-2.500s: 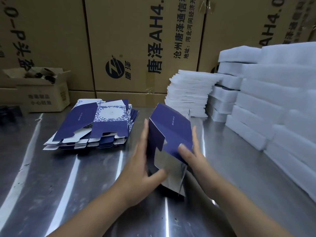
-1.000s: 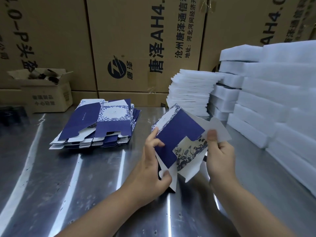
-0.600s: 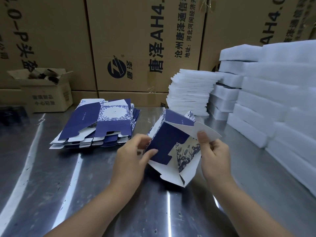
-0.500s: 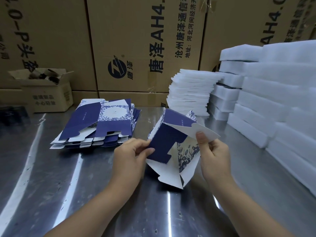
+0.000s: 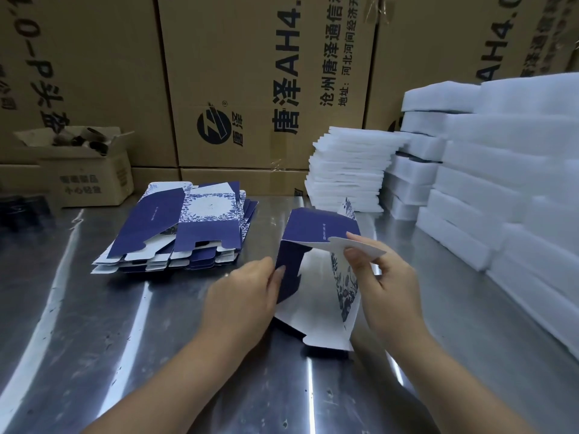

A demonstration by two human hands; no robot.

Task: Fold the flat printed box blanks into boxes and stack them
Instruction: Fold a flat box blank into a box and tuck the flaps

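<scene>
The task is at an early stage, I judge. One half-opened box [image 5: 319, 225] stands on the steel table [image 5: 94, 339], between the two hands. The left hand [image 5: 247, 296] grips its dark blue side wall with curled fingers. The right hand [image 5: 385, 286] pinches the white flap [image 5: 360, 250] between thumb and fingers, and this flap is raised and not yet tucked. The near end of the box is open. Farther back on the left lies the pile of flat blanks [image 5: 181, 227] — many sheets, all unfolded. No stack of finished boxes is visible — so almost all the folding, and the stacking, is left.
</scene>
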